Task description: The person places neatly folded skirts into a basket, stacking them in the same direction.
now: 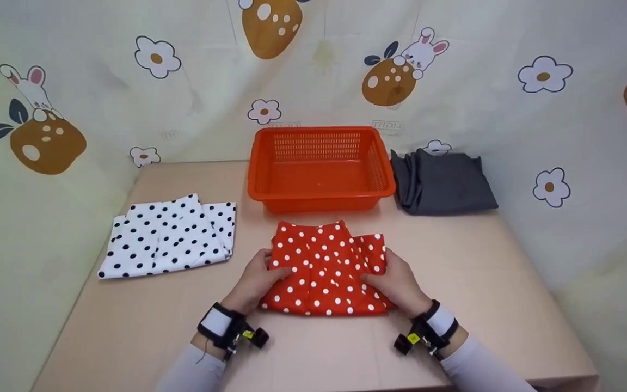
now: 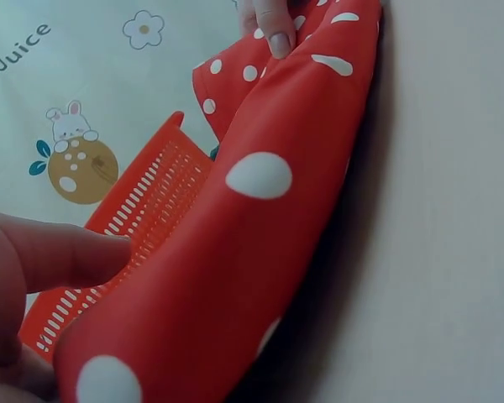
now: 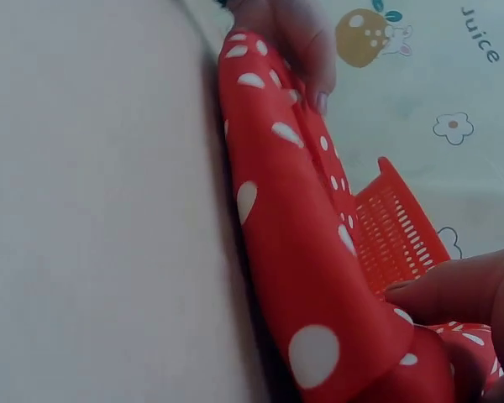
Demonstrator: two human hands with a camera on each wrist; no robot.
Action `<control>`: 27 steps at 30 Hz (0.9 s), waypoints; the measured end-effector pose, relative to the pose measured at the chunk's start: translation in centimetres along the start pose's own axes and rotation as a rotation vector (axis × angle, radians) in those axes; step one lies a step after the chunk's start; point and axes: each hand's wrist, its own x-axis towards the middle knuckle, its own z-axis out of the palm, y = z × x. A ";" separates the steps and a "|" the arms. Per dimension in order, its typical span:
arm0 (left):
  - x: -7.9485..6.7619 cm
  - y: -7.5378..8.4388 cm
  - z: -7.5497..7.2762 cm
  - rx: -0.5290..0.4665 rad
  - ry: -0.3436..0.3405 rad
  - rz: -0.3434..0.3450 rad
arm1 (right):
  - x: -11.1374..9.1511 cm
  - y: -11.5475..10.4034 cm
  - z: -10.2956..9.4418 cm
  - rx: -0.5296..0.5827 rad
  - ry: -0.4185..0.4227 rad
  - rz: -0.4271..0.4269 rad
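Note:
A folded red cloth with white polka dots [image 1: 324, 272] lies in the middle, in front of the basket. My left hand [image 1: 256, 280] grips its left side, thumb on top and the other fingers mostly hidden beneath or behind. On the opposite side my right hand [image 1: 398, 280] holds the cloth the same way, thumb across its upper face. From the left wrist view, the near folded edge of the red cloth [image 2: 235, 235] looks thick and rounded, with a dark shadow under it. The right wrist view shows the right thumb [image 3: 454, 290] pressing on the fabric.
An orange-red plastic basket [image 1: 321, 204] with slotted walls stands at the back. Left of centre lies a folded white cloth with black dots [image 1: 166, 239]. A folded dark grey cloth [image 1: 447, 185] sits right of the basket. Printed curtains enclose the table [image 1: 482, 305].

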 end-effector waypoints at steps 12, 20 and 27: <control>-0.2 0.0 0.1 0.023 0.035 0.034 | -0.1 0.3 -0.3 0.072 -0.028 0.041; -1.0 1.2 -0.3 -0.011 0.093 0.074 | -0.6 -0.4 -1.0 0.228 -0.095 0.044; -2.0 2.0 -0.3 -0.030 0.104 0.078 | -0.6 -1.2 -1.9 0.285 -0.134 0.022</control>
